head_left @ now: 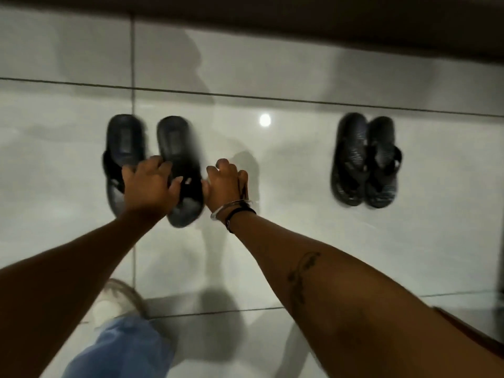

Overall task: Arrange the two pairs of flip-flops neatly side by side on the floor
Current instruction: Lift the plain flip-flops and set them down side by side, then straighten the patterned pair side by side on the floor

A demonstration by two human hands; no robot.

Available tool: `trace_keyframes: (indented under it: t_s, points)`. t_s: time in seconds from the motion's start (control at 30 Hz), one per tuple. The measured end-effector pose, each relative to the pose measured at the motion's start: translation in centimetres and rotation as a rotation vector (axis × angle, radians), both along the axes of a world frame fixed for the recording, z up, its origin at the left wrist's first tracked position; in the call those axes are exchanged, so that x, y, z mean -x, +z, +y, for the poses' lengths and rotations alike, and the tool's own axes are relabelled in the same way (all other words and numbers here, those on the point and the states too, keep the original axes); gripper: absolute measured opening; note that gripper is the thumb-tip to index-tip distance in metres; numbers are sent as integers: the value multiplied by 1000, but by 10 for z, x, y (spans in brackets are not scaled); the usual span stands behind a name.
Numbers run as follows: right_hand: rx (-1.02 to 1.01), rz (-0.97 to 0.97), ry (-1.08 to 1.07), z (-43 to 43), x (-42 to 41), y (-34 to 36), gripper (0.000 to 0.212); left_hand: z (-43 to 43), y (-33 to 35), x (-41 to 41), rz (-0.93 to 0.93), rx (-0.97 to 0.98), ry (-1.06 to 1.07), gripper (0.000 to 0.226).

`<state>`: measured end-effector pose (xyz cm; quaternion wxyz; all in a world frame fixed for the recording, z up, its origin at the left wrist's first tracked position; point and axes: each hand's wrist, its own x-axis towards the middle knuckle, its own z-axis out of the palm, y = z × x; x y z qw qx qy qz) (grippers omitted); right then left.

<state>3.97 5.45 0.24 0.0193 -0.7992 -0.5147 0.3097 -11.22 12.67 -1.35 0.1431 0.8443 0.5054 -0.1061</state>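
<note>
Head view looks straight down onto a glossy pale tiled floor (300, 64) crossed by dark grout lines. Two pairs of dark flip-flops lie on it, well apart from each other. The left pair (128, 140) sits at centre-left, its two sandals side by side with a narrow gap between them, heels pointing away from the person. The picture is smeared here, so the straps are hard to make out. The right pair (365, 159) lies off to the right, its two sandals pressed close together, patterned soles showing pale streaks, black straps visible.

Both bare arms reach forward over the floor. The left hand (148, 184) lies across the near half of the left pair, fingers spread and curled down over the straps of both sandals; it touches them, but whether it actually grips them I cannot tell through the blur. The right hand (226, 184) is just beside the right-hand sandal of that same pair, at its outer edge, fingers curled inward in a loose fist and thumb close to the sandal's side; whether it holds anything cannot be told. Bracelets (231, 211), one light and some dark, ring the right wrist, and a dark tattoo (302, 271) runs along the forearm.

Near the bottom left, a pale shoe (120, 298) and a blue trouser leg (122, 350) show. A round light reflection (265, 120) shines on the tile between the pairs.
</note>
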Motion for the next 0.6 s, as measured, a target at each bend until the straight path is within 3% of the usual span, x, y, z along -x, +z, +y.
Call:
trace_keyframes:
  t_s: [0.1, 0.2, 0.33, 0.5, 0.6]
  points:
    - [28, -90, -256, -21, -77, 5, 30, -21, 1, -53, -76, 56, -170, 60]
    - [67, -145, -523, -51, -165, 5, 33, -49, -4, -128, -104, 124, -193, 73]
    - [177, -363, -604, -93, -259, -17, 41, -80, -26, -215, -111, 158, -171, 85]
    - [263, -265, -816, -114, -319, -48, 48, -111, -66, -276, -10, 207, -222, 85]
    - [358, -276, -711, -118, -327, -59, 43, -126, -84, -286, 76, 246, -266, 83]
